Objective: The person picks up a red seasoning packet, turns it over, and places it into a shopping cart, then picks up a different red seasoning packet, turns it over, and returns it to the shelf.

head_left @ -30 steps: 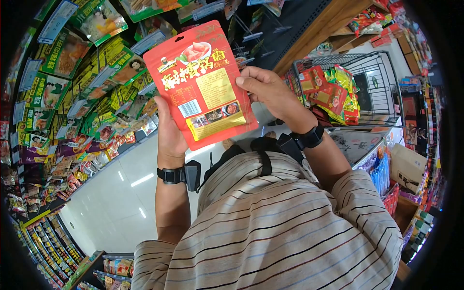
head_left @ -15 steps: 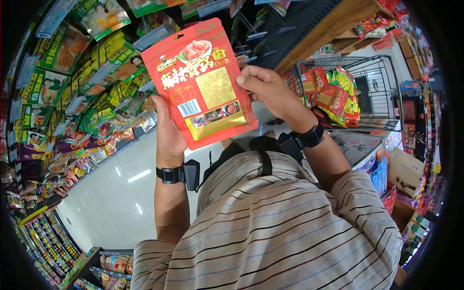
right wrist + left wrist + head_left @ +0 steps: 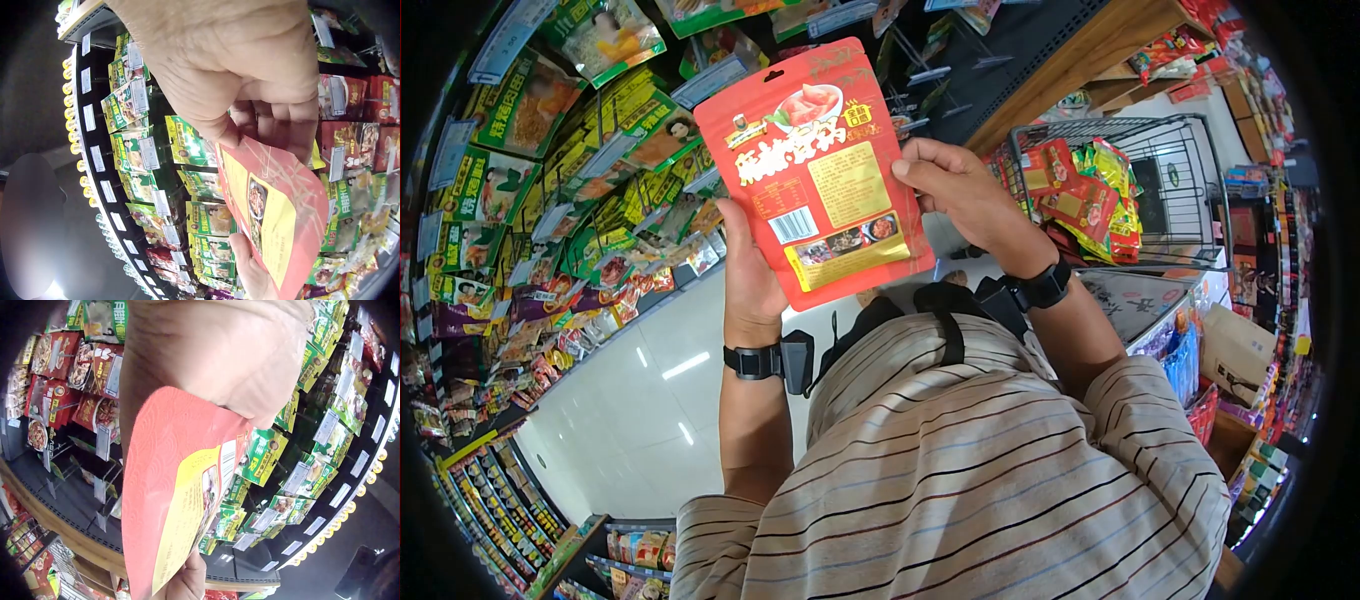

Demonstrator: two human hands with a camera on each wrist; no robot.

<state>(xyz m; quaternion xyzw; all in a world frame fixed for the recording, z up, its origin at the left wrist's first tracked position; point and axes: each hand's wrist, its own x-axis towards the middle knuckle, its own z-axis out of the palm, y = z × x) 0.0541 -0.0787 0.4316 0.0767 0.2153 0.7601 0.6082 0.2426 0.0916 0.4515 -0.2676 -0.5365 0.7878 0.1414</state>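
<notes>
A red seasoning pouch [image 3: 850, 185] with a gold label, a barcode and food pictures faces up in front of the person's body. The left hand [image 3: 752, 275] holds its lower left side, thumb laid along the edge and the other fingers hidden behind it. At the right edge, the right hand [image 3: 960, 190] pinches the pouch, its thumb on the printed face. In the left wrist view the red pouch [image 3: 159, 469] runs down from the palm toward the other hand. The right wrist view shows the thumb and curled fingers of the right hand [image 3: 250, 62] at the pouch's edge.
Racks of hanging green seasoning packets [image 3: 495, 190] with price tags fill the left side. A wire shopping cart [image 3: 1190, 190] stands at the right, holding several red and yellow-green packets [image 3: 1090, 195]. A cardboard box [image 3: 1238, 350] sits behind it. Pale tiled floor [image 3: 635, 420] lies at the lower left.
Both hands keep their hold on the pouch, which stays in nearly the same place. The shelves and floor have shifted slightly in the head view.
</notes>
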